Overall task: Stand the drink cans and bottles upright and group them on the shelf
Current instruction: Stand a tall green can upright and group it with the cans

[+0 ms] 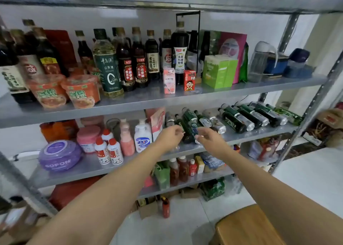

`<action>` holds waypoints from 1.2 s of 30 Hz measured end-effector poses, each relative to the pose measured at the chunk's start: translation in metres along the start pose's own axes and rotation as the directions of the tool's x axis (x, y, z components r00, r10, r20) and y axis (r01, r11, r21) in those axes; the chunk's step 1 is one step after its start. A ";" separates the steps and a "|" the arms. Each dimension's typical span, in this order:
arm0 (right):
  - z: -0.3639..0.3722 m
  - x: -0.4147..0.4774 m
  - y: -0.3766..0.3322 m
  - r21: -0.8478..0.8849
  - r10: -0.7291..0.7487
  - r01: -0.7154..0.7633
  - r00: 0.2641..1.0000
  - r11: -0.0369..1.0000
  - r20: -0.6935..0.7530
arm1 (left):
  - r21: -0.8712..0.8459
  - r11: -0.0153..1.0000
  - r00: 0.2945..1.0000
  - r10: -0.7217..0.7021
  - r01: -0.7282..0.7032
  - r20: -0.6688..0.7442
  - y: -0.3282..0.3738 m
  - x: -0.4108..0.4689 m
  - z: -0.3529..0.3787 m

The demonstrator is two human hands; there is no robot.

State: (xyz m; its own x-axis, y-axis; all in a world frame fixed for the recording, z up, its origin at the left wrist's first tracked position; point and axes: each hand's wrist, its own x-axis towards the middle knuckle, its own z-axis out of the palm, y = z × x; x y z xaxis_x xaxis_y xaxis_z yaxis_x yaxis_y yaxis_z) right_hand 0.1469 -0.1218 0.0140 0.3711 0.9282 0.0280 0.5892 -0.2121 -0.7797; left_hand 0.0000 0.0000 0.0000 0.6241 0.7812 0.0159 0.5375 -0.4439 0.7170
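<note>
We reached both hands, left grip (171, 135) and right grip (207, 137), half-curled and holding nothing, to the bottles (191, 122) lying on the shelf (259, 133). Probably glass: heavy, slick, breakable; take the body.

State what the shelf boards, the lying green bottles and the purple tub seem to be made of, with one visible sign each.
Shelf boards: probably galvanised metal; dull grey sheen, slotted steel uprights.
Green bottles: likely glass or plastic; dark, translucent and glossy, so the look leaves it open.
Purple tub: likely plastic; translucent, softly glossy moulded dome.
</note>
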 end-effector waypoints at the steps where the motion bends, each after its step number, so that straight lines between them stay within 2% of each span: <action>1: 0.003 0.009 -0.001 0.015 0.016 -0.017 1.000 1.000 0.018 | -0.025 1.000 1.000 -0.013 0.013 0.004 -0.004 0.008 -0.001; 3: 0.005 0.027 -0.002 0.002 0.037 -0.038 0.998 0.999 0.051 | -0.021 0.999 0.999 -0.034 0.035 0.032 -0.006 0.020 -0.007; 6: 0.009 0.060 0.000 -0.010 0.047 -0.046 0.995 0.999 0.084 | -0.043 0.998 0.999 -0.053 0.053 -0.005 -0.007 0.040 -0.011; 9: 0.012 0.096 0.006 -0.030 0.018 -0.015 0.995 0.999 0.097 | -0.064 0.996 0.996 -0.071 0.068 -0.049 -0.009 0.065 -0.006; 11: 0.017 0.124 0.019 -0.032 -0.013 0.016 0.996 0.999 0.092 | -0.048 0.995 0.996 -0.086 0.085 -0.029 -0.015 0.083 0.001; 14: 0.032 0.169 0.056 0.002 -0.034 0.034 0.997 0.999 0.066 | 0.012 0.992 0.992 -0.125 0.125 0.003 -0.030 0.115 0.018; 15: 0.035 0.184 0.066 -0.001 -0.042 0.042 0.998 0.999 0.036 | -0.007 0.991 0.991 -0.136 0.136 -0.017 -0.033 0.125 0.023; 16: 0.040 0.203 0.075 0.072 -0.037 0.034 0.998 0.997 0.046 | -0.035 0.990 0.990 -0.139 0.138 -0.032 -0.035 0.134 0.027; 19: 0.040 0.243 0.091 0.099 -0.099 0.080 0.973 0.992 0.208 | 0.038 0.991 0.989 -0.128 0.131 -0.078 -0.036 0.158 0.036; 21: 0.042 0.268 0.100 0.022 -0.189 0.188 0.961 0.982 0.202 | 0.004 0.986 0.978 -0.164 0.166 -0.129 -0.037 0.173 0.040; 22: 0.034 0.276 0.098 -0.079 -0.256 0.280 0.940 0.957 0.225 | -0.003 0.984 0.968 -0.175 0.177 -0.182 -0.037 0.180 0.039; 23: 0.031 0.289 0.099 -0.168 -0.319 0.381 0.896 0.909 0.308 | -0.007 0.981 0.954 -0.191 0.195 -0.232 -0.038 0.188 0.038; 24: 0.030 0.299 0.099 -0.189 -0.283 0.371 0.884 0.909 0.372 | -0.002 0.976 0.942 -0.210 0.217 -0.262 -0.038 0.193 0.037; 26: 0.031 0.317 0.102 -0.212 -0.216 0.309 0.902 0.927 0.373 | -0.001 0.967 0.926 -0.245 0.256 -0.287 -0.042 0.202 0.035; 28: 0.041 0.328 0.108 -0.206 -0.405 0.463 0.873 0.862 0.271 | -0.009 0.959 0.918 -0.273 0.282 -0.288 -0.045 0.205 0.036; 32: 0.062 0.351 0.130 -0.215 -0.403 0.495 0.841 0.842 0.361 | 0.034 0.964 0.910 -0.236 0.263 -0.340 -0.052 0.208 0.043; 34: 0.065 0.354 0.128 -0.218 -0.467 0.547 0.821 0.808 0.330 | 0.087 0.965 0.914 -0.202 0.246 -0.352 -0.060 0.211 0.046; 36: 0.064 0.352 0.121 -0.147 -0.533 0.618 0.756 0.772 0.379 | 0.060 0.971 0.912 -0.197 0.233 -0.359 -0.068 0.214 0.052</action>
State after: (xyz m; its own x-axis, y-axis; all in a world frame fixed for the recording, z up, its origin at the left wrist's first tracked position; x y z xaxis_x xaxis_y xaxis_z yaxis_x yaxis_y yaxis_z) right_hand 0.3030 0.1992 -0.1109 -0.3054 0.9310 0.1999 0.7901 0.3649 -0.4926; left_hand 0.1265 0.1750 -0.0812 0.2602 0.9576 0.1236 0.7014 -0.2754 0.6574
